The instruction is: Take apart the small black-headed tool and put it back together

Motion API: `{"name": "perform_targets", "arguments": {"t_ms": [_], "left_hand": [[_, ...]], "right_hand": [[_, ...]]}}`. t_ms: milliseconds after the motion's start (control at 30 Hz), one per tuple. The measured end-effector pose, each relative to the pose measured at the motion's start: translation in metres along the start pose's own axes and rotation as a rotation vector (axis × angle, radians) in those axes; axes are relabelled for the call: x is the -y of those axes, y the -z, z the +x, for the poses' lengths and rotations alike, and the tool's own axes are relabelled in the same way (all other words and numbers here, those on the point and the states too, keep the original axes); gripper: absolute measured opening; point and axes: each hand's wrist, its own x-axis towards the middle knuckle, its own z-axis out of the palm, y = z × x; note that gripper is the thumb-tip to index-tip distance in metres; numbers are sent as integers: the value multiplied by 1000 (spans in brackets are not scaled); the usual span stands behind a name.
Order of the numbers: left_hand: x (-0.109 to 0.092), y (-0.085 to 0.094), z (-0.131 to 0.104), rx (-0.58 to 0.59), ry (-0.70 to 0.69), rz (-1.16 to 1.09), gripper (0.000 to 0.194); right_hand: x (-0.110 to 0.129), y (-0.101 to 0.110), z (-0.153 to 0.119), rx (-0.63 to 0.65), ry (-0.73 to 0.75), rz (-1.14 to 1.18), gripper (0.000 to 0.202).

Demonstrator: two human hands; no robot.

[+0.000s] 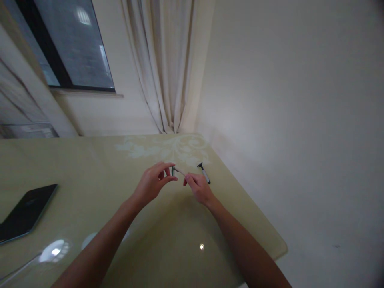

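Between the thumb and fingers of my left hand (156, 180) is a small, narrow green and metallic piece (173, 171), held upright. My right hand (198, 185) is closed on the end of a thin, pale stick (180, 171). The stick's far end meets or nearly meets the small piece; contact is too small to tell. Just beyond my right hand, a razor (204, 173) with a black head and a grey handle lies on the table.
The glossy yellowish table (126, 160) has a pale floral pattern at its back. A dark tablet-like device (28, 212) lies at the left. Curtains (165, 60) and a window stand behind, and a wall (285, 120) runs along the right.
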Motion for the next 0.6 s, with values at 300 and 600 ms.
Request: {"name": "perform_targets", "arguments": {"t_ms": [300, 600], "left_hand": [[-7, 2, 2, -13, -11, -18, 35], [-8, 5, 3, -13, -28, 5, 34]], "right_hand": [[0, 0, -1, -26, 9, -45, 54], [1, 0, -2, -6, 26, -82, 54]]}}
